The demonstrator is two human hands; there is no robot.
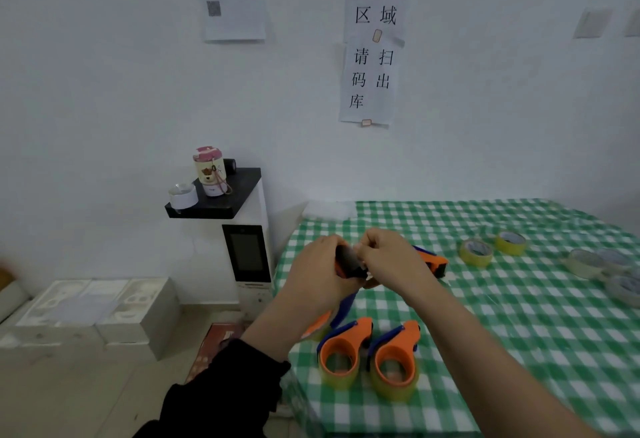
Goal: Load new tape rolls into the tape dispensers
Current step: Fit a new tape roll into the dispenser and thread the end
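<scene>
light was cool, soft and even across the wall [104, 91], a touch dim. faint shadows sat under the paper sheets [372, 84] and the black shelf [221, 202]. the left hand [322, 264], the right hand [388, 257] and the tape dispenser [348, 261] they gripped smeared with motion blur. tape rolls [588, 262] at the right edge looked soft, and the far edge of the surface [519, 333] bowed.

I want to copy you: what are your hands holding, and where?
The left hand grips a dispenser round its dark end; the right hand pinches that end too.
</scene>
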